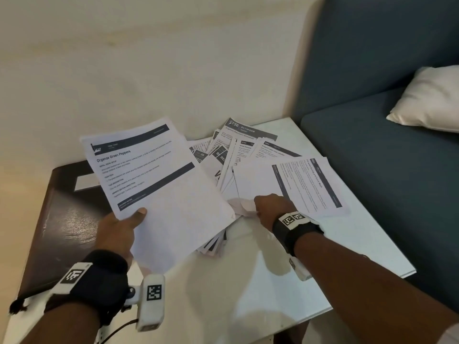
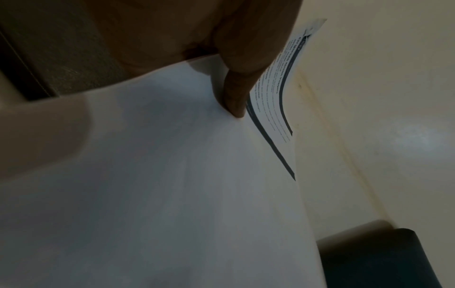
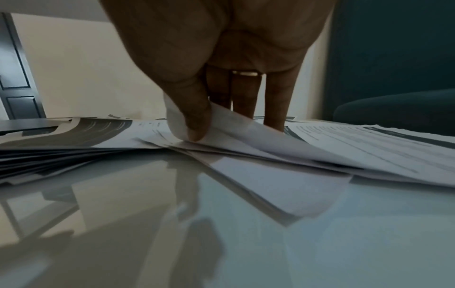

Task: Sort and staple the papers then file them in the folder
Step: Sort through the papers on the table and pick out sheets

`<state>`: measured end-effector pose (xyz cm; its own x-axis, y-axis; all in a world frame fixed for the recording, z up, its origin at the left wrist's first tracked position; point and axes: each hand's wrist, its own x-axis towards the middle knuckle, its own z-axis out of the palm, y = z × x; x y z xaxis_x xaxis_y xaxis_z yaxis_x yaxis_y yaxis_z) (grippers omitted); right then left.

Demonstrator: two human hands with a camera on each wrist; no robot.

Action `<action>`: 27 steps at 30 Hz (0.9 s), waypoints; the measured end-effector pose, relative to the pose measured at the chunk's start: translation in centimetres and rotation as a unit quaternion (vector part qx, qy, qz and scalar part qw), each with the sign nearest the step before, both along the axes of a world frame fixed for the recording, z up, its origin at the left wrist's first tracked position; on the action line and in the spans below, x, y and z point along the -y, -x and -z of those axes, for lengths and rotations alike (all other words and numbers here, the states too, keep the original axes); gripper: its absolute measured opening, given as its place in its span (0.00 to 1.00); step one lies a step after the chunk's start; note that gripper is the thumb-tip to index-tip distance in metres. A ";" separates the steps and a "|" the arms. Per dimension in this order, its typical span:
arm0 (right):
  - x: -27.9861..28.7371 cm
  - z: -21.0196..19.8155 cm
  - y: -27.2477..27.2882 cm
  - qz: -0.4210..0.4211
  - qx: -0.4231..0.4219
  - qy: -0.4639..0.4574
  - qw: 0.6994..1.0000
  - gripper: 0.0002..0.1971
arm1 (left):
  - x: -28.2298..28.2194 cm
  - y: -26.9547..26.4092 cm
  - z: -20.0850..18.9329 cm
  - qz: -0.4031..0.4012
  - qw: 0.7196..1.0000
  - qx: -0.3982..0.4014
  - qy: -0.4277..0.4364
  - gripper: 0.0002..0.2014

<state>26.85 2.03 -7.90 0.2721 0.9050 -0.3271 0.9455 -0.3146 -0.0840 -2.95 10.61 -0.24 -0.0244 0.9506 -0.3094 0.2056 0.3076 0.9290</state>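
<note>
My left hand (image 1: 119, 229) holds up a printed sheet (image 1: 154, 175) headed "Organize Green Peppers", thumb (image 2: 234, 97) on top of its near edge, above the table's left half. A loose heap of printed papers (image 1: 243, 155) is spread over the table's middle and back. My right hand (image 1: 269, 209) is down on the heap's near side and pinches the curled corner of a sheet (image 3: 177, 120) between thumb (image 3: 194, 117) and fingers. A dark brown folder (image 1: 62, 219) with a white label lies flat on the left, partly under the held sheet. No stapler is in view.
The glossy white table (image 1: 273, 281) has bare surface near me. A cream wall runs behind it. A teal sofa (image 1: 397, 170) with a white cushion (image 1: 429, 98) stands close on the right, against the table's edge.
</note>
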 end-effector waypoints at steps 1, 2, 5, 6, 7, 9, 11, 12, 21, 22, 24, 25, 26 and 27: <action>0.0 -0.2 0.0 -0.003 -0.001 0.003 1.000 0.11 | -0.1 0.2 0.0 0.001 1.000 -0.004 -0.002 0.07; 0.1 -0.3 0.1 -0.006 -0.009 0.007 1.000 0.13 | -0.1 0.3 0.0 0.001 1.000 -0.010 -0.005 0.07; 0.8 -0.7 0.2 -0.020 -0.034 0.010 0.999 0.16 | -0.1 0.2 0.1 0.004 0.999 -0.024 -0.021 0.07; 1.1 -0.7 0.1 -0.023 -0.032 0.008 0.999 0.14 | 0.0 0.1 0.1 0.006 0.999 -0.027 -0.029 0.07; 1.4 -0.9 0.0 -0.023 -0.030 0.004 0.999 0.12 | 0.0 -0.1 0.1 0.007 0.999 -0.029 -0.034 0.07; 2.1 -1.5 -0.2 -0.026 -0.020 -0.008 0.999 0.10 | 0.0 -0.3 0.0 0.005 0.999 -0.025 -0.038 0.07; 2.8 -2.4 -0.1 -0.026 -0.024 -0.029 0.999 0.07 | -0.1 -0.4 -0.1 0.003 0.999 -0.028 -0.037 0.07; 3.3 -2.6 0.1 -0.028 -0.043 -0.036 0.998 0.06 | -0.1 -0.4 -0.2 0.003 0.999 -0.028 -0.038 0.06; 11.1 -1.4 3.4 -0.294 -0.058 0.088 0.950 0.09 | 2.1 -0.7 -0.9 0.058 0.995 -0.059 -0.054 0.07; 11.9 -1.4 3.4 -0.302 -0.059 0.104 0.946 0.11 | 2.2 -0.7 -0.6 0.065 0.994 -0.069 -0.052 0.07; 13.6 -1.5 3.4 -0.309 -0.062 0.154 0.937 0.13 | 2.2 -0.4 0.1 0.067 0.993 -0.086 -0.041 0.08; 14.3 -1.7 3.3 -0.295 -0.072 0.182 0.935 0.14 | 2.1 -0.2 0.4 0.069 0.992 -0.095 -0.037 0.10; 14.7 -1.8 3.1 -0.260 -0.089 0.207 0.939 0.18 | 2.0 -0.1 0.6 0.075 0.991 -0.109 -0.036 0.11; 14.9 -2.0 2.9 -0.206 -0.108 0.209 0.950 0.21 | 1.7 0.2 0.9 0.083 0.988 -0.125 -0.037 0.13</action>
<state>23.92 -12.86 -5.87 -0.1918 0.6985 -0.6894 0.9704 0.0298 -0.2398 -3.10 8.89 -1.09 0.0667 0.9675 -0.2437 0.4727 0.1845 0.8617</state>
